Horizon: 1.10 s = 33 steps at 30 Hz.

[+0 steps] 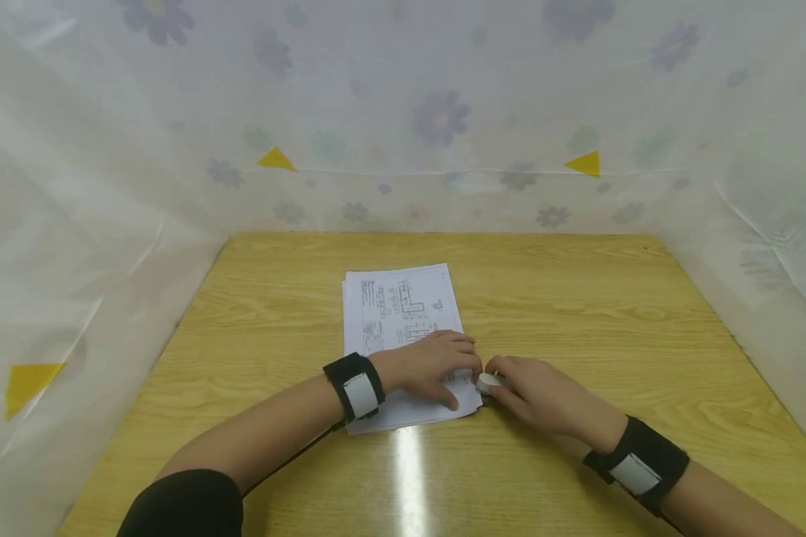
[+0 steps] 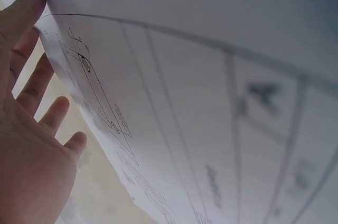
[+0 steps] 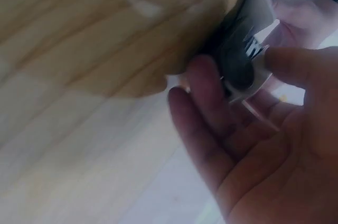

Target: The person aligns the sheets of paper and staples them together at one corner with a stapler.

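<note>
A thin stack of printed paper sheets [image 1: 403,298] with technical line drawings lies on the table. My left hand [image 1: 436,363] rests over its right side, fingers spread and loosely bent, with fingertips near the edge. In the left wrist view the printed sheet [image 2: 174,108] fills much of the picture, and fingertips of the left hand [image 2: 37,129] touch its border. My right hand [image 1: 544,391] holds a small stapler [image 1: 488,383], white on top, at the lower right corner of the stack. The right wrist view shows the stapler's dark side [image 3: 237,65] between thumb and fingers.
The wood-grain table [image 1: 275,291] reaches back to a pale flowered curtain [image 1: 403,112], which also hangs along both sides. Yellow triangles [image 1: 277,159] mark the curtain. Each wrist wears a black strap [image 1: 356,385].
</note>
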Available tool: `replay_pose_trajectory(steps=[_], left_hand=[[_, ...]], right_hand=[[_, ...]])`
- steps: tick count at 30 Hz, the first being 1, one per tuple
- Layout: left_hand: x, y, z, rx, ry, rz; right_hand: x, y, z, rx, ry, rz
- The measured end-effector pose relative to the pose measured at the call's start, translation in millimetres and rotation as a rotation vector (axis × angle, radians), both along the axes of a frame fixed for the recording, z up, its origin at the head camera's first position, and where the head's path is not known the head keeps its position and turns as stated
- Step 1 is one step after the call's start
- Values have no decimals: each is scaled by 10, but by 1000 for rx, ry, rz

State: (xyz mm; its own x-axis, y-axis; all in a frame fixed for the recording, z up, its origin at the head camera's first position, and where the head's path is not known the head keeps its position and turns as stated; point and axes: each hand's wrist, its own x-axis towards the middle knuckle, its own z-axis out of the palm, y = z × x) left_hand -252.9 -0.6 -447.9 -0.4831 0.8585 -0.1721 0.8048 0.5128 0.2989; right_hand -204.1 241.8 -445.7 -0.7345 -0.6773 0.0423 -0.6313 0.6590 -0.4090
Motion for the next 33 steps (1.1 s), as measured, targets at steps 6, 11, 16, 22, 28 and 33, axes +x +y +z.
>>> replay_pose_trajectory(steps=[6,11,16,22,28,33], left_hand=[[-2,0,-7,-4,-10,10],[-7,1,-18,-3,-9,10],[-8,5,-20,2,-3,3],[-17,9,-32,6,2,0],[-28,8,-54,12,8,-2],[-26,1,-52,18,-3,-3]], right_hand=[[47,-92,35,53,-40,-93],[94,-114,18,104,-3,-126],[114,-131,8,127,21,-149],[126,-172,37,143,2,-213],[126,-191,30,137,11,-182],[126,-165,-1,104,54,-102]])
